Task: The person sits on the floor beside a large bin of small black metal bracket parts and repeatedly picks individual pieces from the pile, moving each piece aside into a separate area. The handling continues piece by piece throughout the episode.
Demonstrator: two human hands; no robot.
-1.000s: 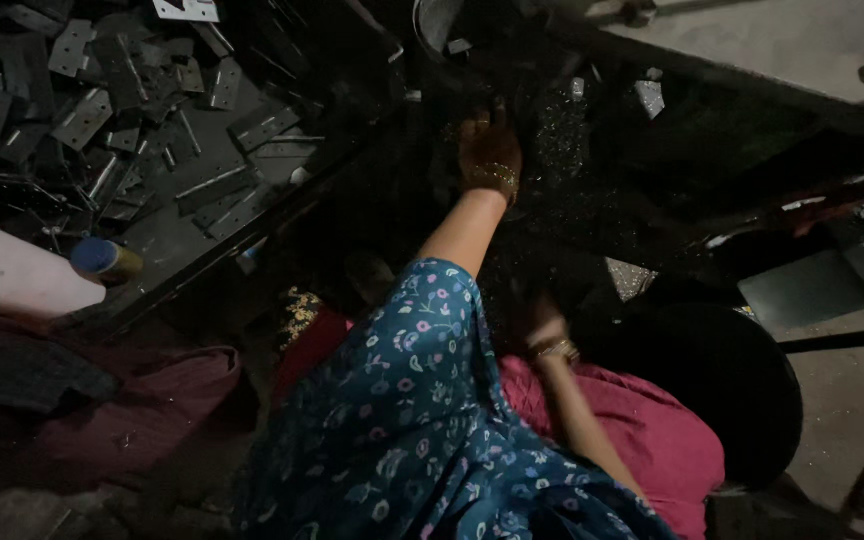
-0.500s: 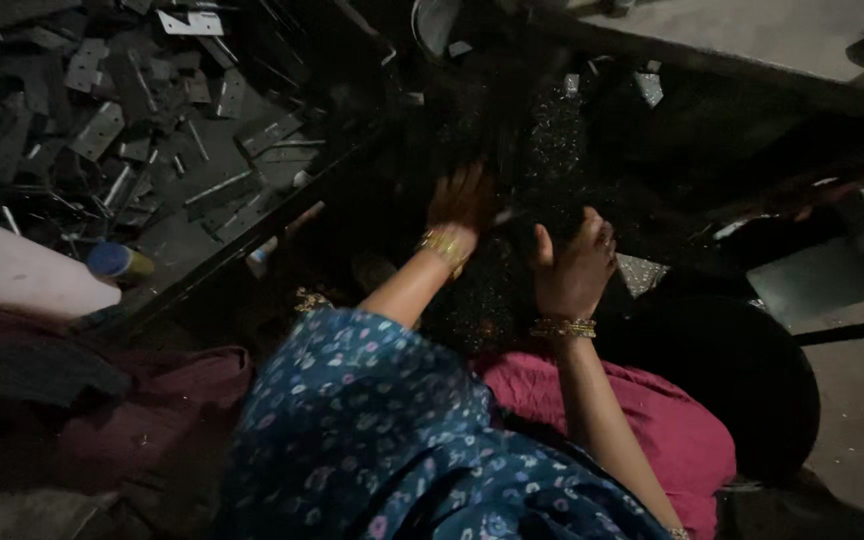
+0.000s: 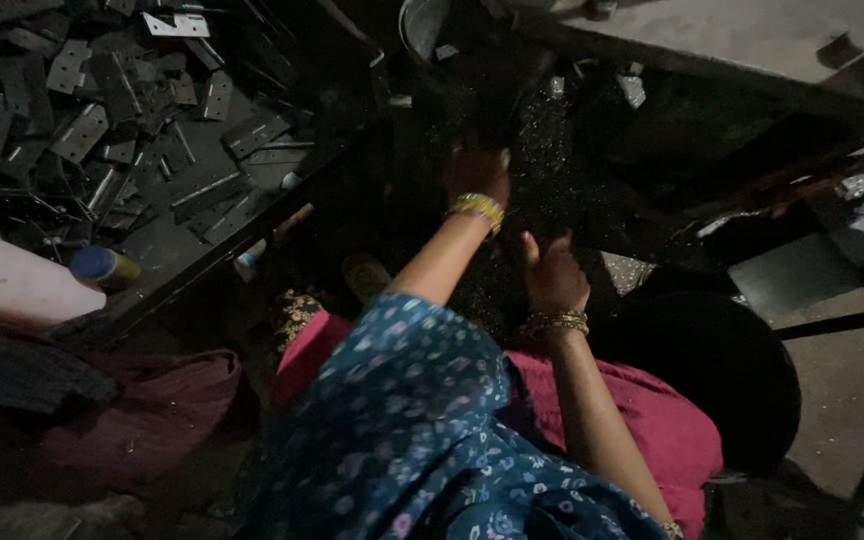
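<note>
My left hand (image 3: 474, 172), with yellow bangles at the wrist, reaches forward out of a blue flowered sleeve (image 3: 402, 420). Its fingers curl down into a dark, glittering heap of fine metal bits (image 3: 542, 140). My right hand (image 3: 552, 272), also bangled, is nearer to me and just right of the left forearm. Its thumb points up and its fingers are bent toward the same dark heap. It is too dark to see what either hand holds. My pink-clad lap (image 3: 642, 410) lies below both hands.
A dark tray (image 3: 192, 262) at upper left carries several flat metal hinge plates (image 3: 82, 130). A white object (image 3: 12, 282) and a blue-and-yellow cap (image 3: 102, 266) sit at the left. A metal bowl (image 3: 422, 22) is at top, a concrete slab (image 3: 732, 40) upper right, and a black round shape (image 3: 732, 370) on the right.
My right hand came up from beside my lap to the dark heap. My left hand drew back from its far reach, then moved forward again. The view shifted slightly.
</note>
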